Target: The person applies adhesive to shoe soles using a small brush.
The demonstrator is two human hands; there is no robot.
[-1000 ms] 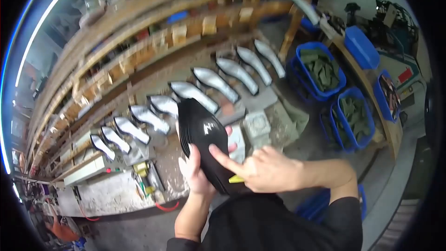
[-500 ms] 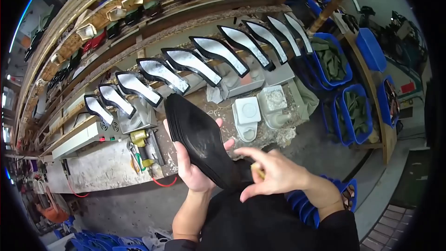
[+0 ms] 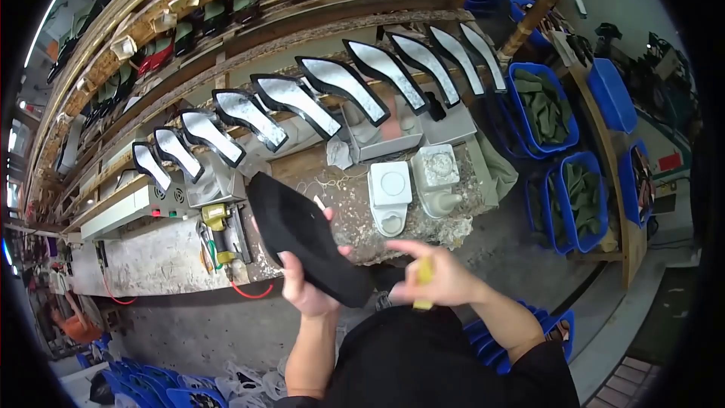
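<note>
A long, rough workbench runs across the room, its top grey and crusted with dried residue. On its right part stand two white moulded blocks side by side, the right one lumpier, with a grey metal box just behind them. Further left lie a yellow-bodied tool with a red cable trailing off the near edge, and a pale control box with small lights. Along the far side a row of shoe-sole shaped plates, silvery with black edges, slants upward above the bench.
</note>
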